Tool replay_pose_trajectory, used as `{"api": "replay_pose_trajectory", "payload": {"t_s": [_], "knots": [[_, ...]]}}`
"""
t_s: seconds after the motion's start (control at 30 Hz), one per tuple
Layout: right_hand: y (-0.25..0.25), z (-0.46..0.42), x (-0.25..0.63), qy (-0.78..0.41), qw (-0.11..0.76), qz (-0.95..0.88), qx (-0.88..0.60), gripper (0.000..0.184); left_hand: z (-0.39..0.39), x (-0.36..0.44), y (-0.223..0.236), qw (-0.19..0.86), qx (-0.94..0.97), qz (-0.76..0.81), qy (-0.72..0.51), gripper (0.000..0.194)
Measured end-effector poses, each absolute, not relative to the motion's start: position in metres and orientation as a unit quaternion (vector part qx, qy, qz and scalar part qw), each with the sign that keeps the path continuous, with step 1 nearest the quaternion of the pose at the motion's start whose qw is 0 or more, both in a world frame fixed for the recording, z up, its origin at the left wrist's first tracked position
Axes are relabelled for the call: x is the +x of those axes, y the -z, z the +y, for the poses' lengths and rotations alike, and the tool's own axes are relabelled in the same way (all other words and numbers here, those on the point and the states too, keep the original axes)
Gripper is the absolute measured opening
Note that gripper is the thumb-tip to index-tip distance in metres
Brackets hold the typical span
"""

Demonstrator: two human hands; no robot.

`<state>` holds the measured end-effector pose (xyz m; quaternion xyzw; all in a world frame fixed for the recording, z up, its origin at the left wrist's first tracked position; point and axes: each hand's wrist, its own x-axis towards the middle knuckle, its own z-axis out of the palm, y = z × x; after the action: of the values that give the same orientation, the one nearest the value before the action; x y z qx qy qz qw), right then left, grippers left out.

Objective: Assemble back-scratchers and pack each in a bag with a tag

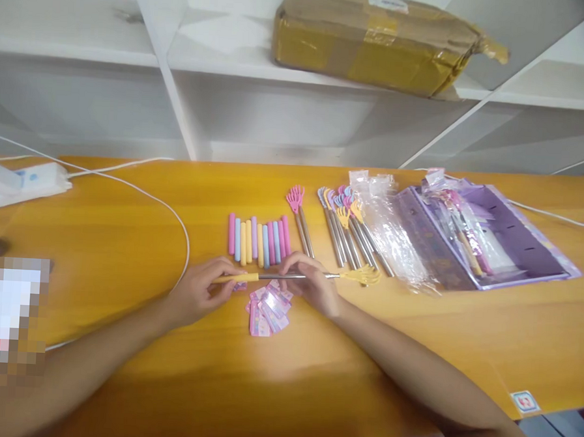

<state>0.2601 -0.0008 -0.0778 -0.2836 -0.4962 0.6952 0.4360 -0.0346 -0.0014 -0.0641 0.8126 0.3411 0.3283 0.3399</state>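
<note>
Hands are closed on one yellow hand-shaped telescopic back scratcher above the orange table: left hand on grip, right hand on shaft. Coloured loose grips and bare metal-shafted scratchers are left unassembled nearby.

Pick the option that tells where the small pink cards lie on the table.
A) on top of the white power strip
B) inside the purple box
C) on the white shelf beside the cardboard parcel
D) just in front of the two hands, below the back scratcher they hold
D: the pink cards lie in a small heap on the table, just below the yellow back scratcher held between the left hand and the right hand.
</note>
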Motion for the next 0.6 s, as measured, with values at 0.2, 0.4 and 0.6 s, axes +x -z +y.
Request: {"api": "replay_pose_trajectory", "payload": {"t_s": [0.2,0.4,0.6], "knots": [[0.0754,-0.0007,0.2615,-0.685,0.416,-0.535,-0.268,0.036,-0.0002,-0.036,0.0705,0.335,0.821,0.321,-0.334,0.023],[0.0739,-0.0015,0.2618,-0.678,0.41,-0.551,-0.263,0.037,0.0003,-0.0361,0.0721,0.342,0.817,0.306,-0.348,0.026],[0.0749,-0.0088,0.2611,-0.646,0.414,-0.581,-0.272,0.039,-0.0014,-0.0343,0.0709,0.368,0.805,0.301,-0.355,0.018]]}}
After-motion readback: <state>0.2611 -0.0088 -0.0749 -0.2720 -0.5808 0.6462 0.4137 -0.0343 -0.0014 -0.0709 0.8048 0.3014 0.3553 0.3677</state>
